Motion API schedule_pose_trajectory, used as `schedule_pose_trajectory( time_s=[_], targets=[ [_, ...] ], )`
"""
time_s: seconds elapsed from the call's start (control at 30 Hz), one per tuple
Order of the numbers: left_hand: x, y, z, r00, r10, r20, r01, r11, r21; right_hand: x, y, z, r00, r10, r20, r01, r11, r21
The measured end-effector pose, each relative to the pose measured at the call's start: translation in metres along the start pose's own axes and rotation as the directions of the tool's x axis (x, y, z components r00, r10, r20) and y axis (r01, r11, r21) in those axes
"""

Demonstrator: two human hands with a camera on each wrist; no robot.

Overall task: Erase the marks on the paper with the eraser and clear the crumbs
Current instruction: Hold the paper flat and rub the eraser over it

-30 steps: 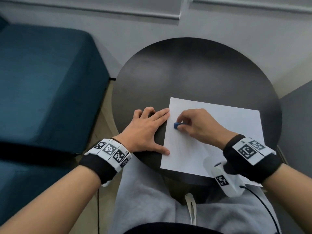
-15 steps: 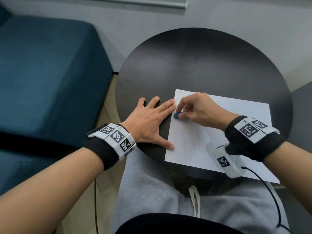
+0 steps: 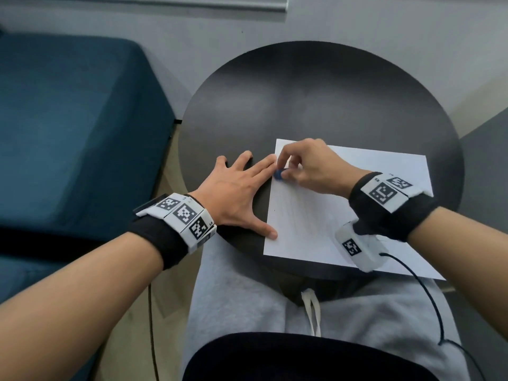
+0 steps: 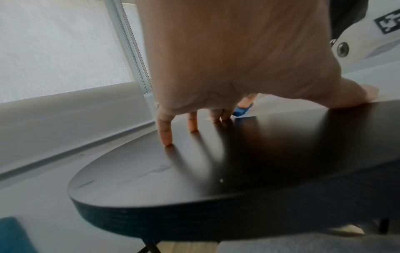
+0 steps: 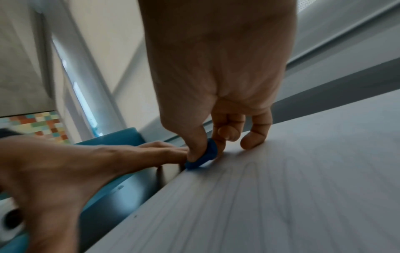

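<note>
A white sheet of paper (image 3: 357, 204) lies on the round dark table (image 3: 316, 100), with faint looping pencil lines (image 5: 270, 188) across it. My right hand (image 3: 308, 169) pinches a small blue eraser (image 3: 278, 174) between thumb and fingers and holds it down on the paper's left edge near the far corner. The eraser (image 5: 205, 156) shows plainly in the right wrist view, and also the eraser (image 4: 242, 110) past my left fingers. My left hand (image 3: 236, 193) lies flat with fingers spread on the table, thumb and fingertips touching the paper's left edge.
A teal sofa (image 3: 68, 133) stands to the left of the table. The near edge of the table meets my lap in grey trousers (image 3: 247, 306). A black cable (image 3: 428, 295) runs from my right wrist camera. A grey wall rises behind the table.
My right hand has slid the eraser up the paper's left edge toward the far corner. My left hand has stayed flat beside the paper. The head view has shifted.
</note>
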State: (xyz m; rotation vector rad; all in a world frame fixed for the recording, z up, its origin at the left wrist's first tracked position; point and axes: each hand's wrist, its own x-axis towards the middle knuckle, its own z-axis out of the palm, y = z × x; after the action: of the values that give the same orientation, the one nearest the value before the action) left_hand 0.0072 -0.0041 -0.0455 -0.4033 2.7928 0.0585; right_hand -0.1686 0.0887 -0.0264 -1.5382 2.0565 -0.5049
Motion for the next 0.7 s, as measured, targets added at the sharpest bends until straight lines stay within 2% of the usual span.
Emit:
schedule_pose_trajectory(
  time_s=[0.17, 0.27, 0.37, 0.5, 0.53, 0.7],
  targets=[
    [0.001, 0.0, 0.001, 1.0, -0.001, 0.003, 0.001, 1.0, -0.004, -0.018, -0.006, 0.004, 0.99, -0.036, 0.139, 0.031, 0.999, 0.037],
    [0.001, -0.001, 0.0, 1.0, 0.001, -0.004, -0.001, 1.0, 0.007, -0.005, -0.004, 0.001, 0.998, -0.012, 0.058, 0.013, 1.0, -0.015],
    [0.001, -0.001, 0.0, 1.0, -0.005, -0.001, 0.005, 1.0, 0.002, -0.004, -0.002, 0.004, 1.0, 0.011, 0.005, -0.011, 1.0, 0.005],
    [0.002, -0.001, 0.002, 1.0, -0.004, 0.011, 0.004, 1.0, -0.007, -0.023, -0.007, 0.009, 0.986, -0.039, 0.163, 0.033, 0.999, 0.042],
    [0.002, -0.002, 0.002, 1.0, -0.003, 0.011, 0.003, 1.0, -0.007, -0.022, -0.008, 0.008, 0.985, -0.043, 0.17, 0.039, 0.999, 0.028],
    [0.002, -0.001, 0.0, 1.0, 0.001, 0.009, -0.001, 1.0, -0.012, -0.009, -0.003, 0.006, 0.999, -0.016, 0.037, 0.016, 1.0, 0.017]
  ],
)
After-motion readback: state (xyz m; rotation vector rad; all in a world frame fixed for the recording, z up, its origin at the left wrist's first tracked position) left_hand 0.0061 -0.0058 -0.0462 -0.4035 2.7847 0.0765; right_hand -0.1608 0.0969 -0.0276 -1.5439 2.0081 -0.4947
